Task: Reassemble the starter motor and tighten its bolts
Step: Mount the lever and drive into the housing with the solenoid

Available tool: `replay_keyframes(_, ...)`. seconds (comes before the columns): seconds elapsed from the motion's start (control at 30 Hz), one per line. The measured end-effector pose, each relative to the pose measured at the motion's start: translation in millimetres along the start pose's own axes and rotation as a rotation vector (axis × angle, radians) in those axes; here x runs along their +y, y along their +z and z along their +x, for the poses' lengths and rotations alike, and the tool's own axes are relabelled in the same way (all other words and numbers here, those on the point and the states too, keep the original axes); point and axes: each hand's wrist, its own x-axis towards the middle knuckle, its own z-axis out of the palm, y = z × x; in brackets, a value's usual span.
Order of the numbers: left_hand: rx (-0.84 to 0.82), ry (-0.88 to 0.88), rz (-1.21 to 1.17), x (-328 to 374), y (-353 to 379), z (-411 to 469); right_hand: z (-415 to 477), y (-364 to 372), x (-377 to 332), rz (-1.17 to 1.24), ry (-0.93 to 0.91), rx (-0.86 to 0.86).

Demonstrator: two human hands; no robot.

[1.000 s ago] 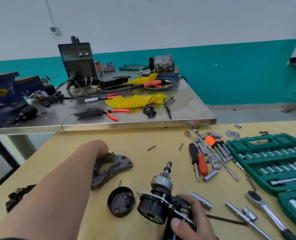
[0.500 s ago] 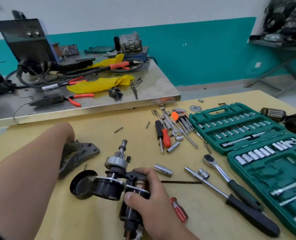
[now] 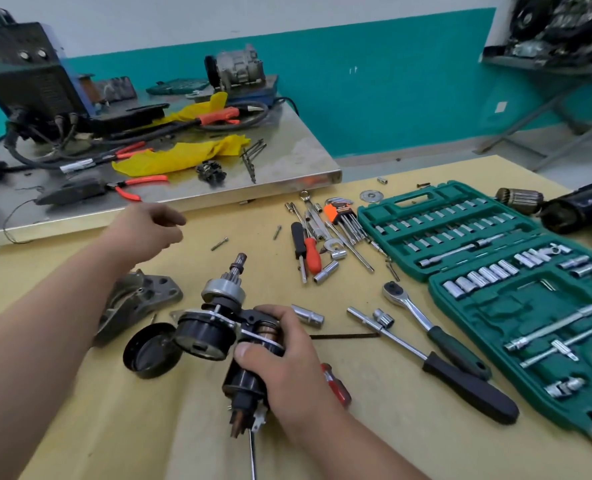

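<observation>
My right hand [image 3: 284, 365] grips the black starter motor assembly [image 3: 218, 327] near the table's front, its pinion gear and shaft pointing away from me. My left hand [image 3: 145, 230] hovers above the table with loosely curled fingers, holding nothing. Below my left forearm lies the grey cast nose housing [image 3: 142, 299]. A round black end cap [image 3: 149, 351] lies open side up, left of the assembly. Loose bolts [image 3: 219, 243] lie on the yellow table [image 3: 374, 427] beyond the motor. A black motor body [image 3: 582, 206] and an armature [image 3: 519, 199] rest at the far right.
An open green socket set case [image 3: 495, 265] fills the right side. A ratchet [image 3: 426, 317], an extension bar [image 3: 409, 344], loose sockets, screwdrivers [image 3: 308, 251] and hex keys [image 3: 339, 216] lie between case and motor. A steel bench [image 3: 287, 168] with pliers, cables and a welder stands behind.
My left hand lifted off the grey housing and now hovers above it, empty. The view swung right, bringing the socket case and the black motor body into sight. My right hand keeps its grip.
</observation>
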Motion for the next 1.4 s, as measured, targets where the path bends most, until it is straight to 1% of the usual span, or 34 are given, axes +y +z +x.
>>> replay_keyframes(0.13,-0.120,0.049,-0.147,15.4,19.2,-64.5,3.8,-9.2,-2.7,-0.065,-0.052,0.037)
replay_keyframes(0.27,-0.222,-0.046,-0.437,4.5,36.0,-113.1,10.3,-21.5,-7.7,-0.007,-0.084,0.154)
replay_keyframes(0.33,-0.229,-0.059,-0.482,0.5,45.8,-127.4,14.6,-26.5,-8.2,0.050,-0.097,0.225)
replay_keyframes(0.37,-0.210,-0.050,-0.454,-0.5,51.6,-131.5,16.6,-28.1,-8.4,0.079,-0.097,0.258)
replay_keyframes(0.43,-0.157,0.004,-0.323,-0.7,62.9,-134.6,19.1,-28.4,-10.1,0.154,-0.077,0.294)
replay_keyframes(0.53,-0.128,0.093,-0.143,2.9,76.9,-134.2,22.9,-30.4,-10.4,0.269,-0.035,0.296)
replay_keyframes(0.6,-0.122,0.162,-0.071,3.0,85.5,-133.0,24.9,-34.5,-9.6,0.357,-0.024,0.289)
replay_keyframes(0.67,-0.102,0.196,-0.070,-0.4,91.8,-132.5,26.6,-38.2,-10.1,0.437,-0.027,0.282)
replay_keyframes(0.77,-0.051,0.209,-0.083,-9.7,96.2,-133.6,28.5,-43.7,-14.5,0.490,-0.049,0.274)
replay_keyframes(1.03,-0.001,0.273,-0.118,-15.5,95.2,-140.0,33.0,-67.8,-25.5,0.478,-0.123,0.370)
replay_keyframes(1.1,-0.018,0.311,-0.054,-12.2,89.2,-145.2,31.1,-68.0,-27.7,0.493,-0.140,0.365)
replay_keyframes(1.17,-0.064,0.411,0.062,-3.1,83.5,-154.2,29.6,-67.7,-31.1,0.508,-0.133,0.358)
replay_keyframes(1.3,-0.266,0.589,0.242,14.4,87.4,-198.3,27.6,-67.1,-33.8,0.564,-0.123,0.338)
replay_keyframes(1.4,-0.335,0.702,0.320,13.2,85.3,-236.6,28.1,-66.1,-32.2,0.582,-0.087,0.345)
